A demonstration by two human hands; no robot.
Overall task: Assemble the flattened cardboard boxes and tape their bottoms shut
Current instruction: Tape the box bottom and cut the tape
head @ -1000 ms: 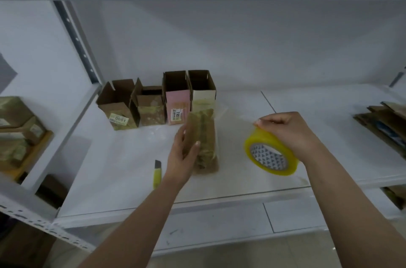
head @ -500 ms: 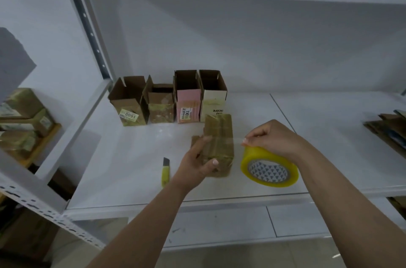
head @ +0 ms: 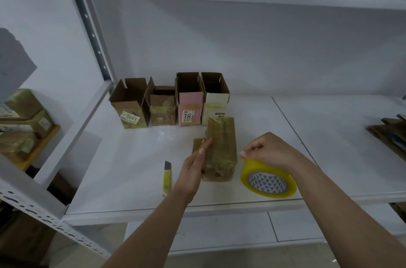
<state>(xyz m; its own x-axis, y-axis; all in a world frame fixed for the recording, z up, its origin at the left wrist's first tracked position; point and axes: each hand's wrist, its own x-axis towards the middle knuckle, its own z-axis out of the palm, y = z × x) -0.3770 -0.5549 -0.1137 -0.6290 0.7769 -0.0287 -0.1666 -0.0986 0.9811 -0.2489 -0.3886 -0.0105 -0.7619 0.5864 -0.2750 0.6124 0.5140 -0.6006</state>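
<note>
A small brown cardboard box (head: 222,149) lies on the white shelf (head: 123,169), its taped bottom facing up. My left hand (head: 194,169) presses flat against the box's left side with straight fingers. My right hand (head: 267,152) grips the top of a yellow roll of clear tape (head: 268,180) just right of the box, and its fingertips pinch the tape's loose end close to the box's right edge. Several assembled open boxes (head: 170,100) stand in a row behind.
A yellow utility knife (head: 167,176) lies left of my left hand. Flattened cardboard (head: 390,133) is piled at the shelf's right end. Taped boxes (head: 20,120) sit on a wooden stand at far left. A shelf upright (head: 92,37) rises at back left.
The box went from held up on edge to lying on the shelf. My left hand shifted from cupping it to pressing its left side. The tape roll came down close to the box's right side.
</note>
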